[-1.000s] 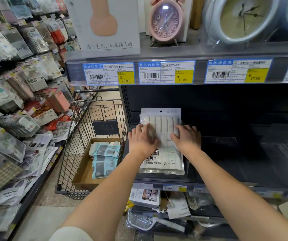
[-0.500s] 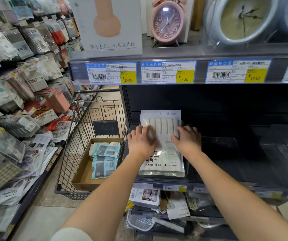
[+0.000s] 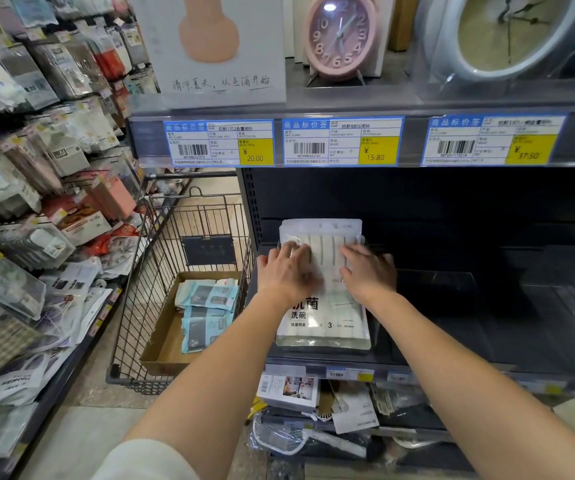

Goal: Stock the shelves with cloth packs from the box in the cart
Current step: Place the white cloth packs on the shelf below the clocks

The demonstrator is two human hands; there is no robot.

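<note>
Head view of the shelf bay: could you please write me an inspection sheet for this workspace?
Surface: dark shelf, fitted with clear dividers.
Job's things: white cloth pack lies flat at the shelf's left end; blue packs lie in the cardboard box inside the wire cart.
Clutter: loose packs jumbled below the shelf.
Hands: left hand and right hand both rest flat on the white cloth pack, fingers straight.
Cables: nothing seen.
Surroundings: price tags and a pink alarm clock above; hanging goods on the left.
</note>
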